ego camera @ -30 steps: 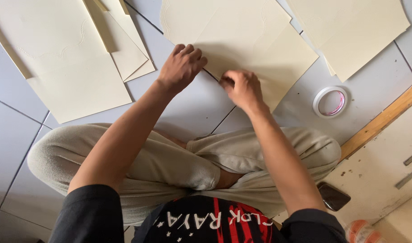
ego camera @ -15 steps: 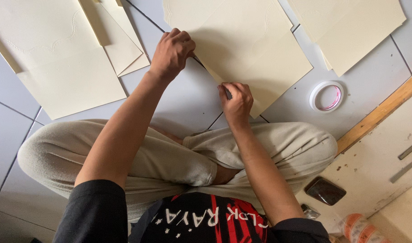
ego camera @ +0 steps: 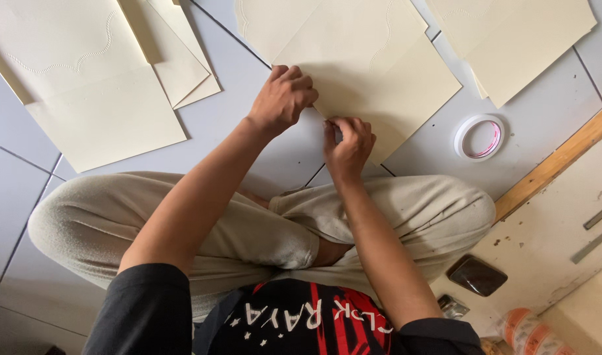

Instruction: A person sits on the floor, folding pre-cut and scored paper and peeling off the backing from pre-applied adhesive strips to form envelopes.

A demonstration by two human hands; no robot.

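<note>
- The cream sheet (ego camera: 373, 72) in front of the crossed legs (ego camera: 248, 217) is taken as the landmark; it lies flat on the tiled floor (ego camera: 248, 46), on top of another sheet of the same colour.
- The step in hand is judged to be work along the sheet's near edge — something thin being picked or pressed there, though what exactly cannot be made out.
- The left hand (ego camera: 284, 98) is set at the sheet's near-left edge, knuckles up, fingers curled into a loose fist; its grip is closed, the edge seemingly pinned or pinched under it.
- The right hand (ego camera: 349, 141) is held just beside it, at the same edge, palm turned toward the body, fingertips pinched together on something too small to tell.
- Both forearms are stretched forward over the legs, wrists slightly bent down.
- The next move is judged to call for a steady hold by the left hand while the right hand's pinch is drawn along the edge — kept low, so the sheet is not lifted or creased.
- A tape roll (ego camera: 480, 137) lies on the floor to the right of the sheet, apart from both hands; more sheets (ego camera: 97, 98) lie to its left.
</note>
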